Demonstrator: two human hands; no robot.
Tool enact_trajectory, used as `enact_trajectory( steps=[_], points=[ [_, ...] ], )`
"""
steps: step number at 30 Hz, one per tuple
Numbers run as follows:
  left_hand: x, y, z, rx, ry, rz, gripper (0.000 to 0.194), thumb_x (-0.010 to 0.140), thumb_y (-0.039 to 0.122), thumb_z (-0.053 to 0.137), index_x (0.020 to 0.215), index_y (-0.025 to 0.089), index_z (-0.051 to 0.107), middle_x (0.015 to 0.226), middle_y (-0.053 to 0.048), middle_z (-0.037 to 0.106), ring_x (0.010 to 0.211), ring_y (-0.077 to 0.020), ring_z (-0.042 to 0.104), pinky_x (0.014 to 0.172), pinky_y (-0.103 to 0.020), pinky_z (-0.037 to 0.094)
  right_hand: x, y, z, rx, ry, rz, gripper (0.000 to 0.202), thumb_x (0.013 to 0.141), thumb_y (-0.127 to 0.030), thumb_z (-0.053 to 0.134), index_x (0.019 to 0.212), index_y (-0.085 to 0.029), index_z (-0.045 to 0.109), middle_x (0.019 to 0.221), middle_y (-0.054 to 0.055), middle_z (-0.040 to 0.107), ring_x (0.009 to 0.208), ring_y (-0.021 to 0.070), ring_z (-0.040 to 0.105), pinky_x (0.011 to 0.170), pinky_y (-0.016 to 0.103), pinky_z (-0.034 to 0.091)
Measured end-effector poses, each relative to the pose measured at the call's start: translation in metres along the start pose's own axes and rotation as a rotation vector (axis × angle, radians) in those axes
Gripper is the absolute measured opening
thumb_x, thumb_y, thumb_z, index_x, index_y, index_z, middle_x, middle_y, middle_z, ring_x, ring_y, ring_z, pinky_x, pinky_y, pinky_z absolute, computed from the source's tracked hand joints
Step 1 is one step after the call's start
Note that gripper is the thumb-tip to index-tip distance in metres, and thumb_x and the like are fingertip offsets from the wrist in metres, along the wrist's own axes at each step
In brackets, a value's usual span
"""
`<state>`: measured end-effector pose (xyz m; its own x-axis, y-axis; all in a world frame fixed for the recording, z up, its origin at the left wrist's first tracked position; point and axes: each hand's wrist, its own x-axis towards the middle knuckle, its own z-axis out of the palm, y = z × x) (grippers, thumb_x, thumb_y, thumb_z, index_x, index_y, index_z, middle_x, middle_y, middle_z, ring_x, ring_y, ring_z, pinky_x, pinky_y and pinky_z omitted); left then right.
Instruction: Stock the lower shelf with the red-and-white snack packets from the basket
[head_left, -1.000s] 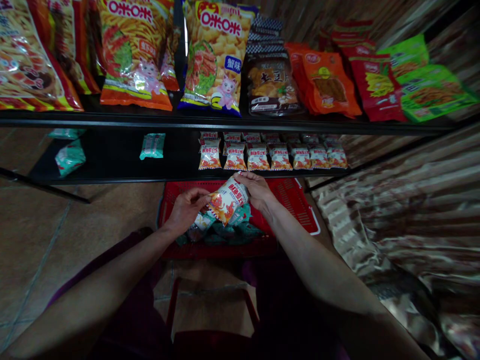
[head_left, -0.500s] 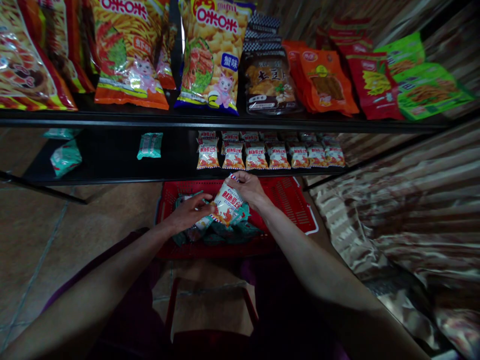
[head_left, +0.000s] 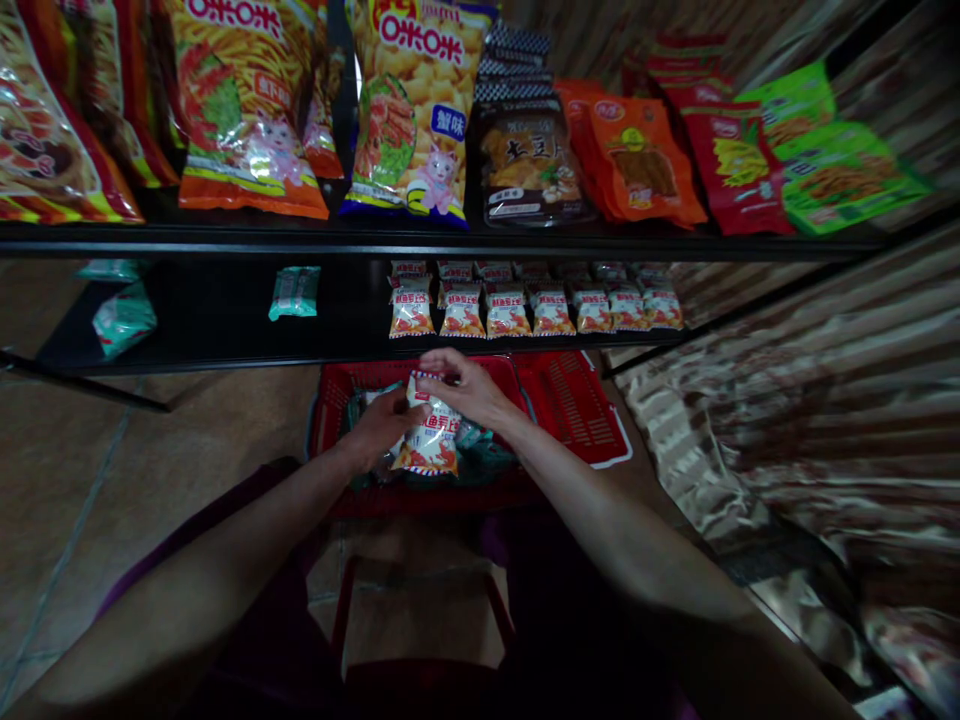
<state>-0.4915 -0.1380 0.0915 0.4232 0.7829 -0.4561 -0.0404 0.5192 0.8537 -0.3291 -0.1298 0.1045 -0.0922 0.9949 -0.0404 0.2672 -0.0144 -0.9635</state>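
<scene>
Above the red basket (head_left: 315, 425), a small white snack bag (head_left: 435, 425) with red lettering and an orange lower part is held nearly upright. My left hand (head_left: 381, 432) grips its left side, thumb across the front. At the bag's top edge is my right hand (head_left: 472, 390), its thumb against the front and its fingers loosely stretched out above the edge, apart from the thumb. Beneath the bag, teal snack packets (head_left: 480, 450) lie in the basket, partly hidden by the hands and the bag.
Matching white bags (head_left: 508, 312) stand in rows on the lower black shelf (head_left: 202, 315). A teal packet (head_left: 295, 292) lies left of them, with others at the far left. Larger snack bags (head_left: 412, 110) line the upper shelf. A second red basket part (head_left: 574, 405) extends right.
The white bag has moved left and slightly down and turned more upright. My left hand has closed on its side, while my right hand has loosened at the top.
</scene>
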Motion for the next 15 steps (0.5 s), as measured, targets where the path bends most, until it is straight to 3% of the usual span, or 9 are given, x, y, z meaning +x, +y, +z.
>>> enact_trajectory(
  steps=[2,5,7,10,15],
  points=[
    [0.003,0.002,-0.001,-0.146,0.090,-0.013,0.034,0.062,0.031,0.076,0.090,0.016,0.065,0.082,-0.005,0.069,0.070,-0.0171,0.061,0.067,-0.030,0.047,0.000,-0.001,-0.003,0.042,0.137,0.027,0.035,0.073,-0.037,0.068,0.105,-0.025,0.059,0.115,0.006,0.061,0.106,0.0169,0.057,0.095,0.036,0.043],
    [0.010,0.009,-0.007,-0.354,0.207,-0.010,0.029,0.064,0.022,0.073,0.090,0.016,0.064,0.081,-0.003,0.068,0.067,-0.0143,0.060,0.064,-0.028,0.047,-0.001,0.001,-0.006,0.113,0.281,0.200,0.040,0.074,-0.041,0.067,0.110,-0.026,0.057,0.118,0.006,0.060,0.112,0.0179,0.055,0.101,0.038,0.041],
    [0.015,0.015,-0.013,-0.461,0.274,-0.009,0.021,0.068,0.016,0.068,0.089,0.016,0.062,0.080,-0.003,0.067,0.066,-0.0137,0.060,0.064,-0.028,0.049,-0.005,0.002,-0.006,0.204,0.265,0.333,0.044,0.073,-0.044,0.068,0.111,-0.026,0.056,0.115,0.006,0.062,0.108,0.0187,0.058,0.097,0.039,0.044],
    [0.021,0.025,-0.022,-0.571,0.362,0.012,0.010,0.077,0.014,0.059,0.086,0.015,0.060,0.078,-0.004,0.066,0.068,-0.0141,0.062,0.065,-0.028,0.051,-0.011,0.002,-0.001,0.366,0.140,0.480,0.040,0.070,-0.045,0.072,0.101,-0.024,0.059,0.105,0.005,0.066,0.097,0.0188,0.063,0.086,0.037,0.051],
    [0.022,0.030,-0.026,-0.622,0.363,0.063,0.006,0.083,0.014,0.054,0.086,0.014,0.060,0.077,-0.005,0.066,0.069,-0.0139,0.063,0.065,-0.027,0.052,-0.016,0.001,0.014,0.601,0.070,0.562,0.040,0.054,-0.041,0.083,0.080,-0.020,0.061,0.079,0.001,0.067,0.075,0.0131,0.065,0.071,0.028,0.054]
  ],
)
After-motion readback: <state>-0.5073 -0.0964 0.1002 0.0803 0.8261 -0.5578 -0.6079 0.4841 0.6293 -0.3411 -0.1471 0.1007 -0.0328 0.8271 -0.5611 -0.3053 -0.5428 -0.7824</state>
